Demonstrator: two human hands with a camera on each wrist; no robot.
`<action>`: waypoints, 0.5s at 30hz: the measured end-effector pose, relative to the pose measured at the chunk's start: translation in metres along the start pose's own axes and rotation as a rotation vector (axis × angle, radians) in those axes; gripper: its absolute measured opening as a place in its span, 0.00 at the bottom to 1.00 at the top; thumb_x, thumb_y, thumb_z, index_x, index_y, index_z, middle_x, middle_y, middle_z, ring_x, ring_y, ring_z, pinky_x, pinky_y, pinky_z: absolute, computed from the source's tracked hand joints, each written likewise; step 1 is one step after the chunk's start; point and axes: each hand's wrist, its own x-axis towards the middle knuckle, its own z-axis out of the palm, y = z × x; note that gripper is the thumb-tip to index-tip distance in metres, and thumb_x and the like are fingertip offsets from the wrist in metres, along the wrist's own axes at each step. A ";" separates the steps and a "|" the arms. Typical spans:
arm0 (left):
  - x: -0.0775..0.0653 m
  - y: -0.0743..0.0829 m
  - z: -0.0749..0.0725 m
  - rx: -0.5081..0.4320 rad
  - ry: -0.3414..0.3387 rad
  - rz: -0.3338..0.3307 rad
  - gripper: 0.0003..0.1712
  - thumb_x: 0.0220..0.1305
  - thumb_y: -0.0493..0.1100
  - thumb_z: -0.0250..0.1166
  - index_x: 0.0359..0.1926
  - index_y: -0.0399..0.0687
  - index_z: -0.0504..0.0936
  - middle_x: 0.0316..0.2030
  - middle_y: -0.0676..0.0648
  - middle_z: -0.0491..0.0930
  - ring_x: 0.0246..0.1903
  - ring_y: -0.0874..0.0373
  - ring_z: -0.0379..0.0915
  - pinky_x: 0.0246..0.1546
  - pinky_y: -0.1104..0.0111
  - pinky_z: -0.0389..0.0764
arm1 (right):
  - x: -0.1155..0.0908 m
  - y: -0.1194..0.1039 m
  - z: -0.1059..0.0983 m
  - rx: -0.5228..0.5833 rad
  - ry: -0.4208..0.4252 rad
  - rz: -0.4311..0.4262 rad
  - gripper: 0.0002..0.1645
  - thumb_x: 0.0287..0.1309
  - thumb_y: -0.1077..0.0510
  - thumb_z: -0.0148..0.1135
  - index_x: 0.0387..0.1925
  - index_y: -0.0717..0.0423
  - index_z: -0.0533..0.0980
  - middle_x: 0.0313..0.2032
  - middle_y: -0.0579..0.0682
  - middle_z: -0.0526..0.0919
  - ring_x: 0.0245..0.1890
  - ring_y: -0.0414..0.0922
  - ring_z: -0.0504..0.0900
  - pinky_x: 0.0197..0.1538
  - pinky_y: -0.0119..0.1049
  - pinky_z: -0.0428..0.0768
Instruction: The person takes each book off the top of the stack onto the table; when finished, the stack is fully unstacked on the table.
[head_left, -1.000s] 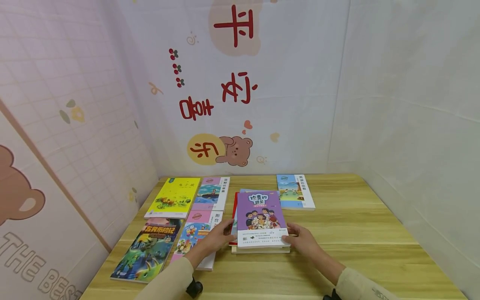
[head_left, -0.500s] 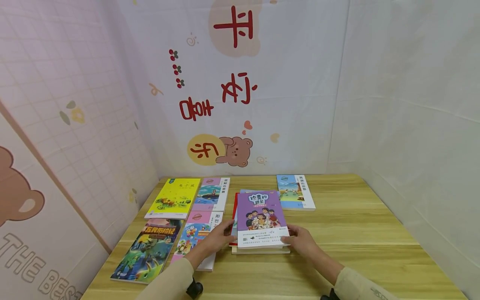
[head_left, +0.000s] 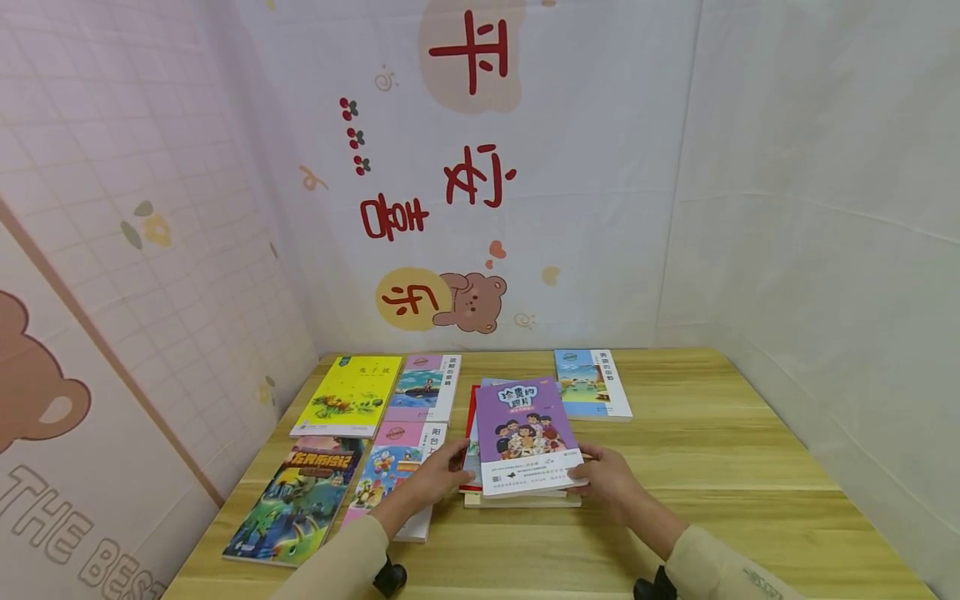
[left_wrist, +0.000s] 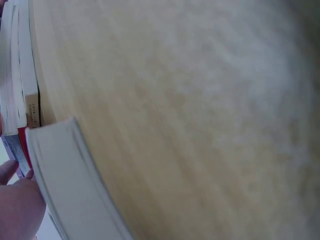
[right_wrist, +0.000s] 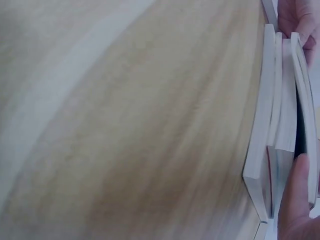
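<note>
A stack of books [head_left: 522, 501] lies at the middle of the table, its spines and page edges showing in both wrist views. On top is a purple book [head_left: 523, 425] with cartoon children on its cover. My right hand [head_left: 611, 482] pinches its lower right edge; the right wrist view shows a dark gap between this top book [right_wrist: 311, 115] and those below. My left hand [head_left: 441, 475] holds the stack's left side, its fingertips at the edge of a red-bordered book [head_left: 469, 479] that sticks out beneath. Only part of the left hand [left_wrist: 20, 205] enters the left wrist view.
Left of the stack lie a yellow book [head_left: 348, 396], a pink-and-blue book [head_left: 422, 388], a dark green comic-style book [head_left: 300, 500] and another pink book [head_left: 390, 475], partly behind my left arm. A blue-and-white book [head_left: 592, 383] lies at the back right. Printed cloth walls [head_left: 600, 167] surround the wooden table [head_left: 720, 483].
The purple book has turned slightly and shifted right over the stack, with its right edge lifting in my right hand. My left hand has stayed in place.
</note>
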 end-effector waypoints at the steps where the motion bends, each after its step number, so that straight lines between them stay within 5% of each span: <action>1: 0.000 0.000 0.000 0.001 0.001 0.002 0.38 0.70 0.39 0.63 0.74 0.34 0.58 0.69 0.30 0.60 0.69 0.35 0.56 0.65 0.44 0.62 | 0.000 -0.001 0.000 -0.001 0.007 0.006 0.34 0.57 0.75 0.58 0.66 0.76 0.64 0.45 0.65 0.80 0.36 0.49 0.83 0.40 0.46 0.85; 15: 0.002 -0.001 0.001 0.027 0.022 -0.003 0.37 0.69 0.37 0.64 0.73 0.33 0.59 0.68 0.30 0.61 0.68 0.35 0.57 0.65 0.45 0.63 | 0.004 -0.003 -0.008 0.034 -0.001 -0.032 0.34 0.60 0.74 0.57 0.68 0.74 0.63 0.53 0.69 0.77 0.38 0.48 0.83 0.42 0.48 0.84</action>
